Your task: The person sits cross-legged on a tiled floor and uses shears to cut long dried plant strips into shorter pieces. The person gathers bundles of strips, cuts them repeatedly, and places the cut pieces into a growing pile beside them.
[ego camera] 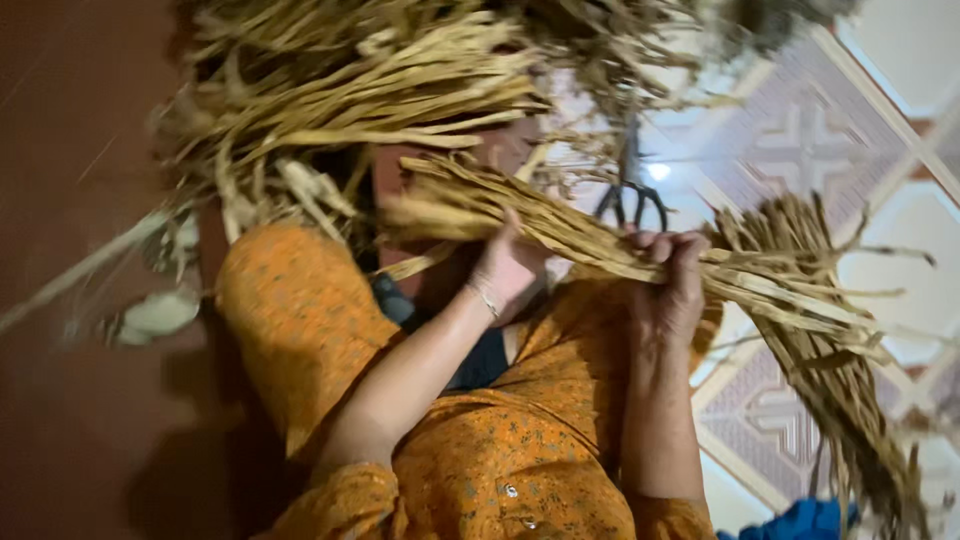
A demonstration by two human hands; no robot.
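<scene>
Both hands grip one bundle of dry straw strips (600,250) — left hand (508,268) cupped beneath, right hand (668,285) closed around — keeping loose ends above the tiled floor (800,150).

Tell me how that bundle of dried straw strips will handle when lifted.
The bundle of dried strips probably flops: its free ends droop past the right hand. Likely light, as the left hand steadies it loosely. Loose strands stick out, so some may slip.

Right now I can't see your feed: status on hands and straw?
Left hand and right hand both gripping straw bundle. Scissors on tiled floor behind. Loose straw beyond.
</scene>
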